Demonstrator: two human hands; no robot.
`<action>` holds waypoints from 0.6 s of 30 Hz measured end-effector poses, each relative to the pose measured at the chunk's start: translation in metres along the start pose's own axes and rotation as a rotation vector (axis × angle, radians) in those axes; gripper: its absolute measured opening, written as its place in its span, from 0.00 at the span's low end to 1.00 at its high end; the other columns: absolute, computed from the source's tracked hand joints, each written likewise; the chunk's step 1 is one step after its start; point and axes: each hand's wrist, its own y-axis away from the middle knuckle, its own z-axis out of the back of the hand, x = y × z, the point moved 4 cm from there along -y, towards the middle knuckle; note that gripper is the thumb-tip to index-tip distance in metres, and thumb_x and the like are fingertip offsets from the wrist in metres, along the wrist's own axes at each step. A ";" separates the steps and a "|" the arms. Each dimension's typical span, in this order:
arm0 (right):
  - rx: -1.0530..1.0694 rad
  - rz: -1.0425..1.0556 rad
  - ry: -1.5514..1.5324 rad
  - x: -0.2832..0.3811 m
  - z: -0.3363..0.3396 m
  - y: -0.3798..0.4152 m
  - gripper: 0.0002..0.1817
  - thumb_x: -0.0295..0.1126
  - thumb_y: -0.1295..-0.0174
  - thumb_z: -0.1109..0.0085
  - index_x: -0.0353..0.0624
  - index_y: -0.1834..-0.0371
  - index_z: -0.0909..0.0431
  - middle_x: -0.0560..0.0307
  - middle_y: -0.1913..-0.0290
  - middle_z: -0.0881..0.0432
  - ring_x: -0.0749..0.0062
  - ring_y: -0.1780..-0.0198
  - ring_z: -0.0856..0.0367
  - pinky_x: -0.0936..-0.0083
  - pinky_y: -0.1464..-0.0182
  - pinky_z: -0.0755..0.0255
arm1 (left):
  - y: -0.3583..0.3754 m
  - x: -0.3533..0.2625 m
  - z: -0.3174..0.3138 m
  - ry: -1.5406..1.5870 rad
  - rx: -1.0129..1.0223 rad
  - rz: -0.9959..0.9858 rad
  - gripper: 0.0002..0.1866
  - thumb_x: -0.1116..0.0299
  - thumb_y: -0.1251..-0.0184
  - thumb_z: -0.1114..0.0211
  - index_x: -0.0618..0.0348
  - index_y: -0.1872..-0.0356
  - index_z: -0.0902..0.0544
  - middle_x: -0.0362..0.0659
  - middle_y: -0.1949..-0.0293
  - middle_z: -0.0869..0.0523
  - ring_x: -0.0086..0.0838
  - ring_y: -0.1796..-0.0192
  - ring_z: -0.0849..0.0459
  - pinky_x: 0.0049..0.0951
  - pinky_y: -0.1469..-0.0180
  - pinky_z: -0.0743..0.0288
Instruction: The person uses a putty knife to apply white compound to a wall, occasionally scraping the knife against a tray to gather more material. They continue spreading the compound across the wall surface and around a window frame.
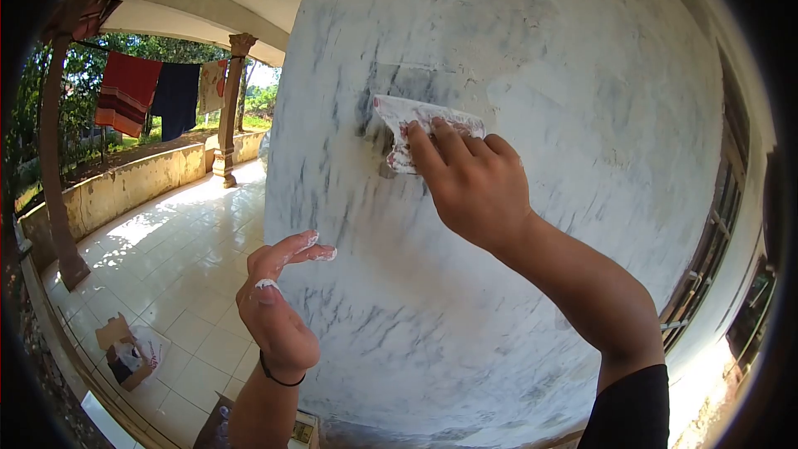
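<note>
Right fingers (428,152) grip a smeared scraper (404,113) against the streaked wall (565,116) (tiled floor (189,283) alongside); left fingers (283,254) loosely parted

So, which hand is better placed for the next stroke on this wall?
Probably the right hand: it already holds the flat spreader up at the wall. The left hand is lower and holds nothing, though its fingertips are white-smeared.

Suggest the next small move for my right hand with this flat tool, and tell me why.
I'd probably sweep the flat tool gently upward over the dark patch just above it. Your right hand has it up at the wall, the tool is smeared with white, and that patch looks darker than the whitish surface around it.
</note>
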 end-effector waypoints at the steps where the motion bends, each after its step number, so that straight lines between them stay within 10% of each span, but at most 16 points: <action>1: -0.028 0.018 0.059 -0.004 -0.007 -0.001 0.18 0.28 0.50 0.46 0.36 0.55 0.21 0.39 0.62 0.17 0.65 0.71 0.17 0.76 0.72 0.31 | -0.001 0.001 -0.003 0.003 0.002 0.003 0.27 0.58 0.29 0.68 0.72 0.54 0.26 0.56 0.57 0.19 0.41 0.62 0.16 0.38 0.51 0.28; 8: 0.092 0.215 0.319 0.075 -0.058 0.066 0.18 0.30 0.47 0.50 0.32 0.57 0.19 0.28 0.63 0.19 0.59 0.72 0.17 0.79 0.76 0.36 | 0.005 0.003 -0.017 -0.036 0.027 -0.024 0.29 0.59 0.27 0.71 0.74 0.57 0.24 0.56 0.63 0.18 0.40 0.63 0.16 0.33 0.55 0.27; 18: 0.379 0.123 -0.566 0.072 0.016 0.047 0.13 0.31 0.46 0.45 0.37 0.59 0.19 0.51 0.74 0.16 0.66 0.75 0.17 0.73 0.76 0.32 | 0.001 0.000 -0.003 -0.093 0.031 -0.039 0.29 0.59 0.26 0.71 0.74 0.57 0.24 0.57 0.62 0.18 0.41 0.64 0.15 0.34 0.56 0.24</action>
